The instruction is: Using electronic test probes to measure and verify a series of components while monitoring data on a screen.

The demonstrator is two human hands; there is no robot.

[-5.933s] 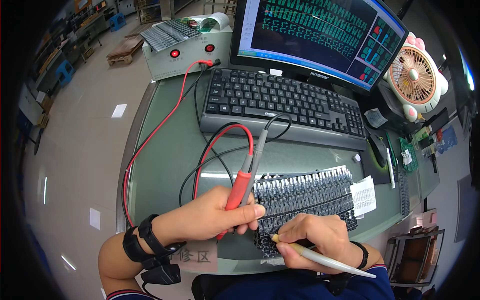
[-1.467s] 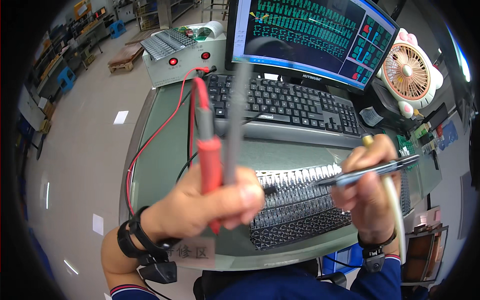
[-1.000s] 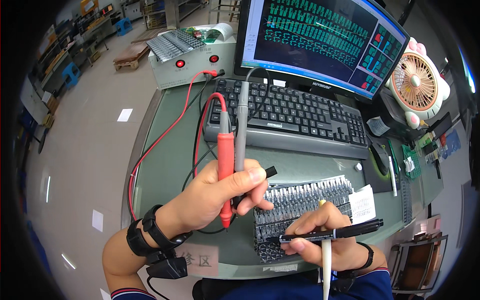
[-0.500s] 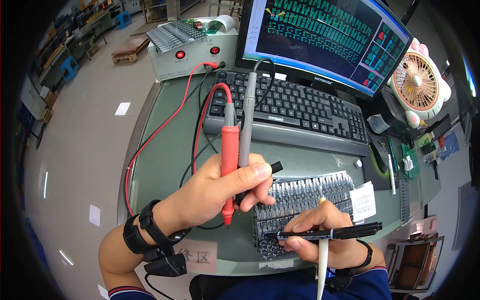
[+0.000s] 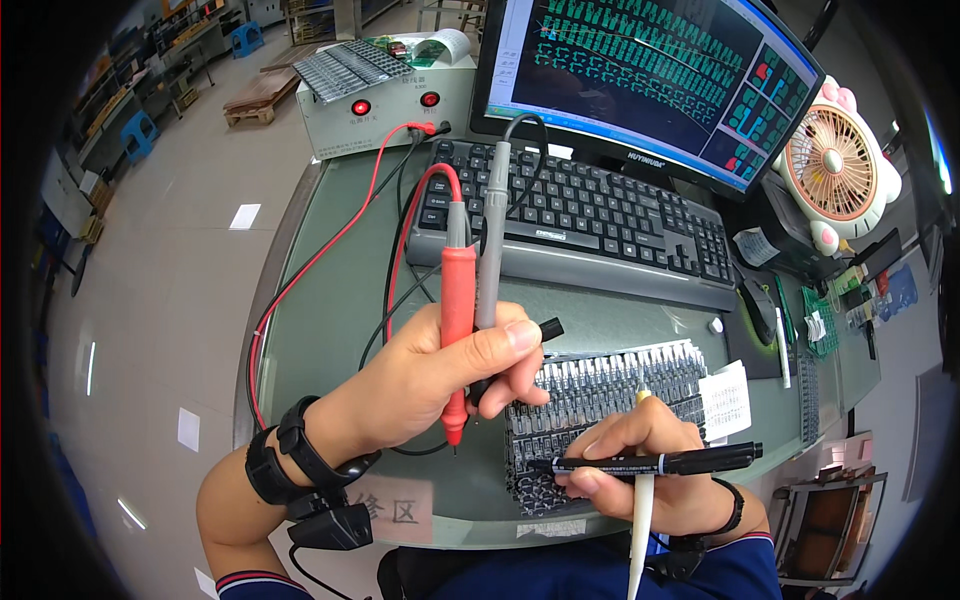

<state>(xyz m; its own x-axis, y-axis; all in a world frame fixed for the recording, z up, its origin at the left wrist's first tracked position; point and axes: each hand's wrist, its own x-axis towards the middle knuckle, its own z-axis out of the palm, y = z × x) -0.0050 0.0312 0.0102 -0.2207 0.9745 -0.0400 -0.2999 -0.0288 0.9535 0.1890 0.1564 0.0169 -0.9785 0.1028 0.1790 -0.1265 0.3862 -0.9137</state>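
My left hand [image 5: 405, 375] is closed around a red test probe [image 5: 458, 300] and a grey test probe [image 5: 494, 220], held side by side. The red probe's metal tip points down, over the green mat. A short black piece, apparently a marker cap [image 5: 552, 328], sticks out beyond my left thumb. In my right hand [image 5: 665, 435] are a black marker [image 5: 712, 459], held crosswise, and a slim white tool [image 5: 642, 530] with a thin metal tip. That tip points at a panel of black circuit boards [image 5: 600, 390] lying under my right hand, which hides part of it.
Behind my hands lie a black keyboard [image 5: 600, 215] and a monitor [image 5: 640, 80] with a green board layout. A box with red switches [image 5: 390, 110] feeds the probe leads. To the right are a mouse [image 5: 760, 310], a paper slip [image 5: 725, 400] and a fan [image 5: 832, 165].
The white tool's lower end has swung slightly left. Both probes have shifted a little up and left with my left hand. Yellow marks at the screen's upper left have gone.
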